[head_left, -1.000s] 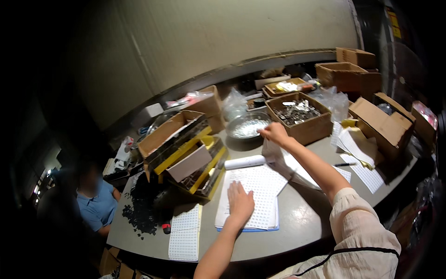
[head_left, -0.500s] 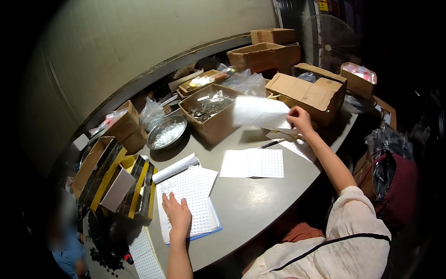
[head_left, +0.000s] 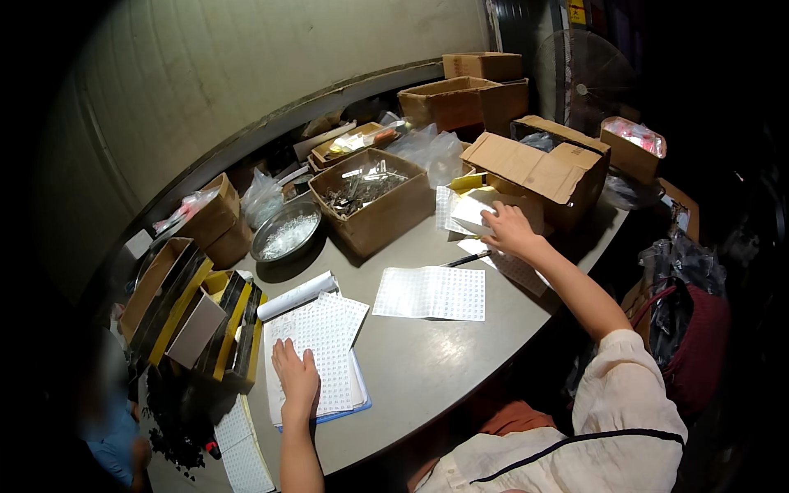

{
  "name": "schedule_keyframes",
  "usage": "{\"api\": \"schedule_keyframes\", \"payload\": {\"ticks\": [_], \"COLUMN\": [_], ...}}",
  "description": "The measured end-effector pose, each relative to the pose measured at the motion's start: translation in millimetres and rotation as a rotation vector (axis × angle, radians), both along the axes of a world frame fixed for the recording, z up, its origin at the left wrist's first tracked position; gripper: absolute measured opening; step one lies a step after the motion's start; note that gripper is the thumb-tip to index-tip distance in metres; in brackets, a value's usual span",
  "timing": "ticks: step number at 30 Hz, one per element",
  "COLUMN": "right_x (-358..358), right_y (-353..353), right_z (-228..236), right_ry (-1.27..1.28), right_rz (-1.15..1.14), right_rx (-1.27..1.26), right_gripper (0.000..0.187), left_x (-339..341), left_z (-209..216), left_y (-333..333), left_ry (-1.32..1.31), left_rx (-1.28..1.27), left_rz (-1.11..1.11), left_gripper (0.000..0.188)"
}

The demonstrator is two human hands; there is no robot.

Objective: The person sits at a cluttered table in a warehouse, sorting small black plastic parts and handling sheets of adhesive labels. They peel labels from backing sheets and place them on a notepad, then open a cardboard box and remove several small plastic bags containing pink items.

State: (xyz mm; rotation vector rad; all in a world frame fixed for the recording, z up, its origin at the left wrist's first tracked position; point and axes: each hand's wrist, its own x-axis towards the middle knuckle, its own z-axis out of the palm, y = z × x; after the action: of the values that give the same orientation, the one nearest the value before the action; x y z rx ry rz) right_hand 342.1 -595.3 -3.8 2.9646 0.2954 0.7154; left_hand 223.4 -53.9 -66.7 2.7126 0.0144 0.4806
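Observation:
My left hand (head_left: 297, 376) lies flat with fingers spread on a stack of printed sheets (head_left: 335, 361) over a blue clipboard (head_left: 355, 411). The top page of the stack is rolled back at its far edge. At the right of the table, my right hand (head_left: 511, 230) pinches a white paper sheet (head_left: 473, 212) beside the open cardboard box. Other papers lie under and around that hand, partly hidden by it. A black pen (head_left: 466, 260) rests just left of my right hand. Nearer me, a printed label sheet (head_left: 430, 293) lies on the table between my hands.
A cardboard box of small metal parts (head_left: 376, 228) and a metal bowl of clear pieces (head_left: 288, 235) stand at the back. Black-and-yellow taped boxes (head_left: 193, 316) are at the left, near loose black pieces (head_left: 174, 427). An open cardboard box (head_left: 534, 168) stands at the right. Another person (head_left: 119, 440) is at the lower left.
My right hand has moved slightly left and down, lowering the white sheet from above the table toward the papers by the open box. My left hand stays on the stack.

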Motion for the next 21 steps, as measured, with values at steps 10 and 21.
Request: {"api": "schedule_keyframes", "payload": {"ticks": [10,21], "right_x": [4.8,-200.4], "right_y": [-10.9,-4.8], "right_z": [-4.5,-25.1], "right_ry": [-0.13,0.042], "right_rz": [0.382,0.375], "right_rx": [0.217,0.25], "right_gripper": [0.047,0.043], "left_x": [-4.9,-1.2], "left_z": [6.1,10.0], "left_y": [-5.7,9.5], "left_ry": [0.002,0.051], "left_rx": [0.109,0.3], "left_rz": [0.121,0.279], "left_gripper": [0.061,0.048]}}
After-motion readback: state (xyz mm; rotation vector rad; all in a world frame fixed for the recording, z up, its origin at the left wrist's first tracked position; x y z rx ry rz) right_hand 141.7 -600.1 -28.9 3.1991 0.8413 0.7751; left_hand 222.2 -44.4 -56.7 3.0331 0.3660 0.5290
